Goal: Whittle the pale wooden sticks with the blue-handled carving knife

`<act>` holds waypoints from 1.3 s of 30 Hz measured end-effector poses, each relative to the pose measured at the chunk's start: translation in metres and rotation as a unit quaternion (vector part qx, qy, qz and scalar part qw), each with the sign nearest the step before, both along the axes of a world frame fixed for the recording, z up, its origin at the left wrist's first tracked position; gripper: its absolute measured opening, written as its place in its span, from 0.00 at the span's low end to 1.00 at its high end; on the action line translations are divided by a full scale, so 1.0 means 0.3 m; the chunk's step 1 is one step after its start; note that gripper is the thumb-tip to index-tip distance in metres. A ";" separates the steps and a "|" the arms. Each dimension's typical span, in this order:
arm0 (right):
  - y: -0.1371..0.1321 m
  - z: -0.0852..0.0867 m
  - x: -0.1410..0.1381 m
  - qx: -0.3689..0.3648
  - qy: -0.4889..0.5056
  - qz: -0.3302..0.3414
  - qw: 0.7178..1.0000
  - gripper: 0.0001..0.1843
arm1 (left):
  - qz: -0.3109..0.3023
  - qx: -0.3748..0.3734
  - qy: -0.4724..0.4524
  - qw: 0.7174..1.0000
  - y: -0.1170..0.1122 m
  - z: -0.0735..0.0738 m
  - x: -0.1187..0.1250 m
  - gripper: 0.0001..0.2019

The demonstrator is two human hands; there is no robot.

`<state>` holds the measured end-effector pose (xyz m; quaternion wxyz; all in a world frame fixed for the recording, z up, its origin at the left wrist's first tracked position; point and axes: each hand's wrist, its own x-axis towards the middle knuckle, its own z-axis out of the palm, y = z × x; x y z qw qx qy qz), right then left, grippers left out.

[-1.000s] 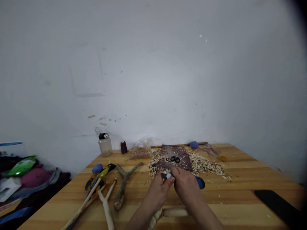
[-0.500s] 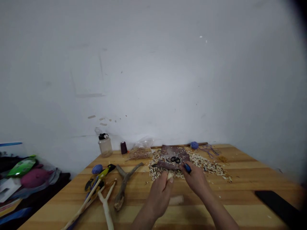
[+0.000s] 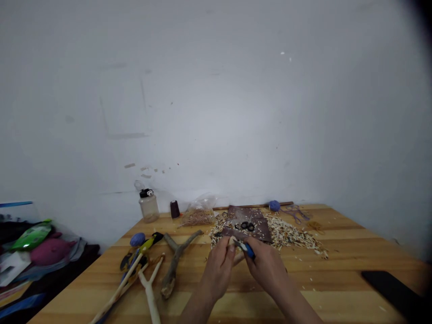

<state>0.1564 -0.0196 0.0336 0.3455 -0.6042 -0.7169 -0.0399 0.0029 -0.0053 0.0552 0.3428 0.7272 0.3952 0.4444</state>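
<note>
"What's the left hand [image 3: 218,270] doing?"

"Clenched round a pale peeled stick [image 3: 238,258], fingers curled tight, with its whittled tip showing just above them."

"And the right hand [image 3: 268,265]?"

"Its fingers grip a blue-handled knife [image 3: 248,250] — the short blade sits right by that tip. I can't tell whether the edge is actually touching the wood."

"Where's all this happening?"

"Low over a wooden table [image 3: 340,279], both hands close together in front of a heap of wood shavings [image 3: 286,235]. The stick is just short of the heap's near edge."

"What else is around?"

"Black scissors [image 3: 245,226] lie on a dark brown leather piece [image 3: 256,217] among the shavings. To the left there's a forked branch [image 3: 173,265] and a long peeled stick [image 3: 150,292]. Further back stand a plastic bottle [image 3: 149,208] and a dark thread spool [image 3: 174,209], with a blue ball of yarn [image 3: 274,205] beyond the leather."
</note>
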 end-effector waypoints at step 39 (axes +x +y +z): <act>-0.021 0.005 0.001 0.039 -0.093 0.010 0.995 0.12 | -0.083 -0.025 0.073 0.994 0.021 -0.003 0.006 0.10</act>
